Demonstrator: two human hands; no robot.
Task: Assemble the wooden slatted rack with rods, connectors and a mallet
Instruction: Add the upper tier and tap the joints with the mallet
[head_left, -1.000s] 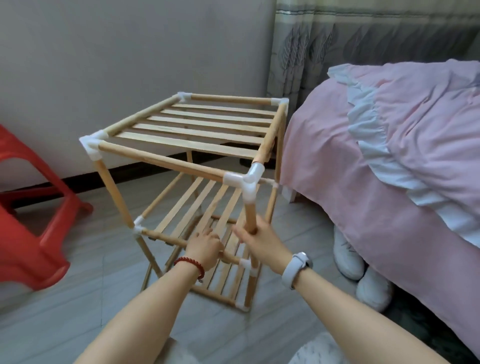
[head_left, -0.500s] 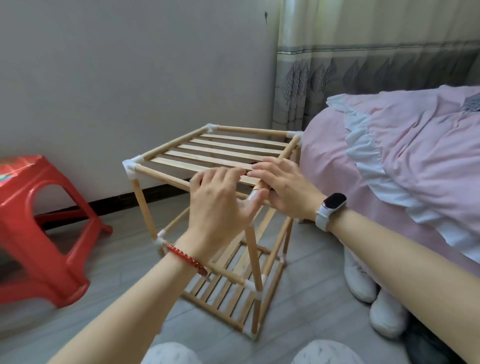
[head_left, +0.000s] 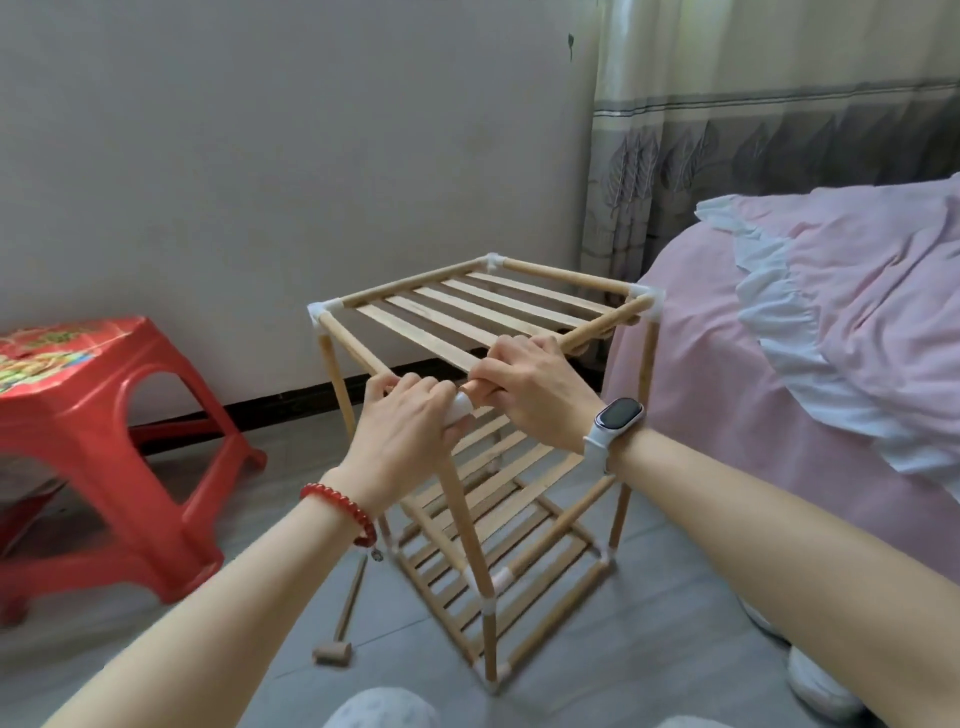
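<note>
A wooden slatted rack stands upright on the floor, built of rods joined by white connectors, with a top shelf and lower slatted shelves. My left hand grips the top front rod beside the near white corner connector. My right hand is curled round the top right rod just past the same corner. A small wooden mallet lies on the floor to the left of the rack's base.
A red plastic stool stands at the left near the wall. A bed with a pink cover is close on the right of the rack. White shoes sit by the bed. A curtain hangs behind.
Both hands rose from the lower front leg to the rack's top near corner and now grip its rods. The view shifted, and the mallet came into sight.
</note>
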